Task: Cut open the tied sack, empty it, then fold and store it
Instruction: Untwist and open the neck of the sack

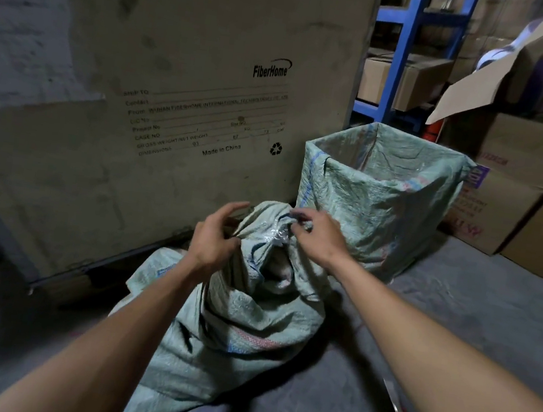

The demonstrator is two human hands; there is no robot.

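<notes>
Crinkled matt woven-plastic sack (236, 308), glossy clear tape (274, 235) at its neck, scuffed matt cardboard crate (166, 53)

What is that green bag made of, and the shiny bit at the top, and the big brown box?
The tied sack looks like woven plastic: crinkly, matte green, with a fine weave. The shiny wrap at its neck is probably clear tape or plastic film, since it glints. The big crate looks like dull, stained board with printed letters, maybe plywood.
</notes>
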